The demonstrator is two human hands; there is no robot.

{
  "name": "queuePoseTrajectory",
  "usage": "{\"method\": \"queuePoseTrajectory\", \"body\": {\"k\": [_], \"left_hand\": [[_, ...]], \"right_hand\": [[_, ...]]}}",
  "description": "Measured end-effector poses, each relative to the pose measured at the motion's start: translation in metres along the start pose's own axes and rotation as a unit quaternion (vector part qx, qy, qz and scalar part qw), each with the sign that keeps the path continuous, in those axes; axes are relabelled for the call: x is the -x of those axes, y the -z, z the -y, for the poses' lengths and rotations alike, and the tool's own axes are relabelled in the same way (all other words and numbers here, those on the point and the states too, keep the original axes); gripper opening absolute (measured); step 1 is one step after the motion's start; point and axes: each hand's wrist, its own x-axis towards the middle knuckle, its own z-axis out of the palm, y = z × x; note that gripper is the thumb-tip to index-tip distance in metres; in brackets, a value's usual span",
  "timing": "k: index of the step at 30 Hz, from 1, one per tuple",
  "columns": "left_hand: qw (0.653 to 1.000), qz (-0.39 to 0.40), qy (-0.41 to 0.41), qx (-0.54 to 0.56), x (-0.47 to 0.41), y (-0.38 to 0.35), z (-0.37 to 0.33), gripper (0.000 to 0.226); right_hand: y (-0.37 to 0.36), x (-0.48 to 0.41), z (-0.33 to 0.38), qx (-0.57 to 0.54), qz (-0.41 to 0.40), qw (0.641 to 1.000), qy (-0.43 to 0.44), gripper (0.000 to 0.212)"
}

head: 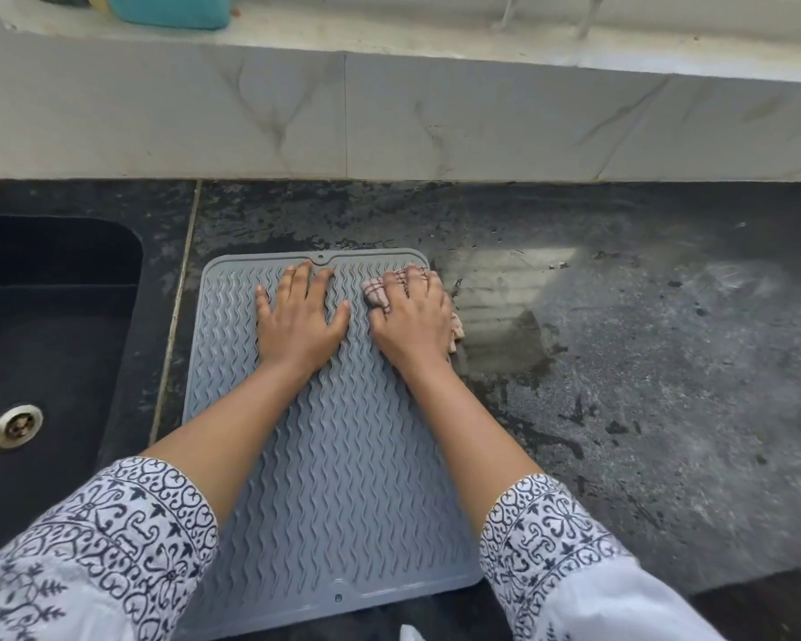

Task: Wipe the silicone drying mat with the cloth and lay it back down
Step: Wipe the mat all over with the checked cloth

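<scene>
— Where is the mat [343, 437]?

— It lies flat on the dark counter [643, 386], just right of the black sink [42, 316], ridged side up, its far edge near the pale tiled wall [389, 118].

— And the person's hands?

— The left hand [297, 316] is spread open, palm down, pressing the far part of the mat. The right hand [412, 316] is clenched around the pinkish cloth [378, 293], bunched under the fingers at the mat's far right corner; a bit of cloth pokes out past the right edge.

— The counter itself?

— Wet and streaked beside the mat. Patterned sleeves [112, 548] cover both forearms.
</scene>
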Motion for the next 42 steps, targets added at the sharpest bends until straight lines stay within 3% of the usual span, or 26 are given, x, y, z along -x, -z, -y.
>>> {"method": "queuePoseTrajectory", "body": {"k": [4,10,13,15,17,20,24,33,37,39,42], "left_hand": [[1.000,-0.002,-0.002,0.001,0.000,-0.002,0.002,0.056],[1.000,-0.002,-0.008,-0.001,0.000,-0.002,0.002,0.057],[1.000,-0.003,-0.006,0.000,0.001,-0.001,0.002,0.057],[1.000,-0.003,-0.009,0.000,0.001,-0.001,0.001,0.057],[1.000,-0.003,-0.006,-0.001,0.000,-0.001,0.001,0.056],[1.000,-0.005,-0.003,-0.002,0.001,-0.001,0.000,0.055],[1.000,-0.005,-0.004,-0.004,0.001,-0.001,0.000,0.055],[1.000,0.008,-0.008,0.000,0.002,0.003,-0.001,0.056],[0.999,0.018,-0.025,0.012,0.011,0.013,-0.001,0.055],[0.999,0.020,-0.040,0.009,0.028,0.017,0.000,0.055],[0.998,0.043,-0.040,0.005,0.063,0.019,0.004,0.056]], "right_hand": [[0.000,0.023,-0.011,0.023,-0.015,0.999,0.030,0.057],[0.022,0.125,-0.019,0.066,0.029,0.996,0.044,0.041],[0.040,0.119,-0.027,-0.058,0.080,0.995,0.033,0.033],[0.047,0.095,-0.022,-0.120,0.028,0.992,0.002,0.033],[0.037,0.065,-0.012,-0.099,-0.016,0.995,-0.016,0.042],[0.006,0.041,-0.003,-0.001,-0.015,1.000,0.000,0.056],[-0.008,0.039,-0.009,0.042,-0.022,0.999,0.010,0.058],[0.023,0.172,-0.023,0.044,0.048,0.998,0.027,0.045],[0.046,0.134,-0.018,-0.080,0.011,0.997,-0.016,0.042],[0.041,0.103,-0.010,-0.061,-0.041,0.997,-0.032,0.047],[0.011,0.074,0.000,0.002,-0.005,0.999,-0.031,0.055]]}}
